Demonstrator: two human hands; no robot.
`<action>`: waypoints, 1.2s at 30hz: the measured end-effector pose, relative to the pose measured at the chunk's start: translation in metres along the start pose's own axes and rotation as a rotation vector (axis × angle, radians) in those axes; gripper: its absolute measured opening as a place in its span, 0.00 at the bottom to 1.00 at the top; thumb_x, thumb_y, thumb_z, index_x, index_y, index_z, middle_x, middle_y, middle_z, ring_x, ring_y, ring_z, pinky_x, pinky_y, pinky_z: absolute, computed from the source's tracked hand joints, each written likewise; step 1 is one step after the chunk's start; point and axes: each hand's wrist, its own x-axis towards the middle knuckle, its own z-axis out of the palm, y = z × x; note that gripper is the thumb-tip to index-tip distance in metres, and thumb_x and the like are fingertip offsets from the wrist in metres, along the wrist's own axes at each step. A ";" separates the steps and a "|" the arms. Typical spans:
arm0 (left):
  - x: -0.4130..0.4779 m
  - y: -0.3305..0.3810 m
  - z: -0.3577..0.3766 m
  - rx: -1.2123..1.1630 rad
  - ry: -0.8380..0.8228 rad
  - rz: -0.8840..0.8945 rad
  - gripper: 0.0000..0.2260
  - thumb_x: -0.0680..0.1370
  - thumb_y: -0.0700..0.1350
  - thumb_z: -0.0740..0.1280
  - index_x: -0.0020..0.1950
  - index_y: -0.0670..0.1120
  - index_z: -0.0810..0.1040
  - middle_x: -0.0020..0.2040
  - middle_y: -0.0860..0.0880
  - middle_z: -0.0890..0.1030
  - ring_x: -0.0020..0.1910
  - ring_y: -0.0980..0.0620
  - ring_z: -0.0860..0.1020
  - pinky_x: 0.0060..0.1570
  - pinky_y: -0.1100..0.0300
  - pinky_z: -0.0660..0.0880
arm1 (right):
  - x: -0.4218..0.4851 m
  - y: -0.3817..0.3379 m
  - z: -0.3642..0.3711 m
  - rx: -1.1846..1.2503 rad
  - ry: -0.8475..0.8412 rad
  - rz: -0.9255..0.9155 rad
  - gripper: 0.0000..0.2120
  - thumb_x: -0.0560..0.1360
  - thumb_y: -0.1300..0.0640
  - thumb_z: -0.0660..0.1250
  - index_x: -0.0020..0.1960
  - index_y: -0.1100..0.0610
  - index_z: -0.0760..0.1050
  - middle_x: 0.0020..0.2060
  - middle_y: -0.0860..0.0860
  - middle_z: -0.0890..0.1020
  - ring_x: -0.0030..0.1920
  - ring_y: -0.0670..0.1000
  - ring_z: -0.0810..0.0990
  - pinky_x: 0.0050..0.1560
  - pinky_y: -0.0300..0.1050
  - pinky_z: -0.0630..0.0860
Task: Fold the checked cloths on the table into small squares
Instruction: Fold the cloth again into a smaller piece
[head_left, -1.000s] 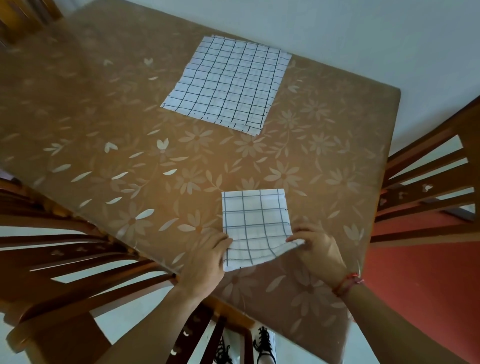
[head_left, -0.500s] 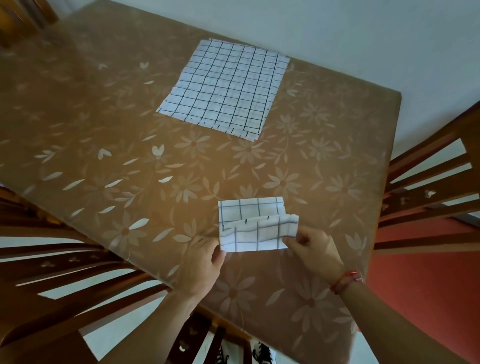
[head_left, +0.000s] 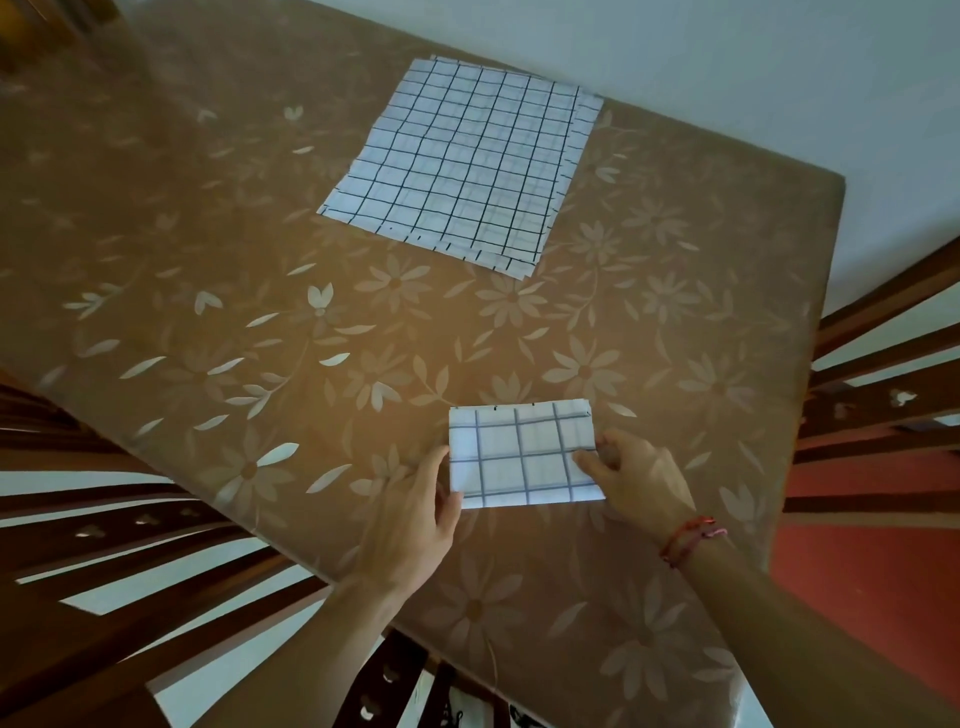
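Checked cloth (head_left: 524, 457) lies by the near edge of the table (head_left: 208, 270), folded to a wide rectangle, not square yet. Looks mid-fold: the next move should be one more fold side to side, with edges lined up, then a press flat. Pose: left hand (head_left: 415, 514) has its fingers straight and together, touching the left edge; right hand (head_left: 641, 480) pinches the right edge between thumb and curled fingers. At the far side lies the unfolded stack (head_left: 457, 171).

matt cloth (head_left: 522, 457), glossy table cover (head_left: 208, 270), wooden chair (head_left: 883, 374).
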 end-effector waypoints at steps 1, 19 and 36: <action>0.001 -0.002 0.001 0.032 -0.014 0.023 0.22 0.76 0.48 0.69 0.69 0.49 0.70 0.48 0.53 0.80 0.50 0.51 0.78 0.59 0.42 0.75 | 0.001 0.000 0.001 -0.015 -0.006 0.004 0.07 0.75 0.46 0.67 0.42 0.48 0.75 0.33 0.45 0.81 0.35 0.44 0.78 0.31 0.41 0.72; 0.036 -0.032 0.020 0.391 -0.165 0.340 0.25 0.83 0.50 0.46 0.78 0.41 0.57 0.80 0.45 0.54 0.79 0.50 0.51 0.75 0.49 0.58 | 0.007 0.000 0.007 -0.075 0.016 0.069 0.11 0.75 0.47 0.68 0.40 0.52 0.72 0.31 0.46 0.77 0.33 0.47 0.77 0.30 0.41 0.68; 0.049 -0.033 0.024 0.449 -0.177 0.392 0.28 0.84 0.54 0.39 0.79 0.40 0.54 0.80 0.44 0.53 0.79 0.48 0.51 0.75 0.49 0.52 | -0.008 -0.034 0.013 -0.340 0.322 -0.176 0.19 0.73 0.50 0.68 0.60 0.58 0.72 0.48 0.52 0.73 0.43 0.53 0.74 0.36 0.45 0.72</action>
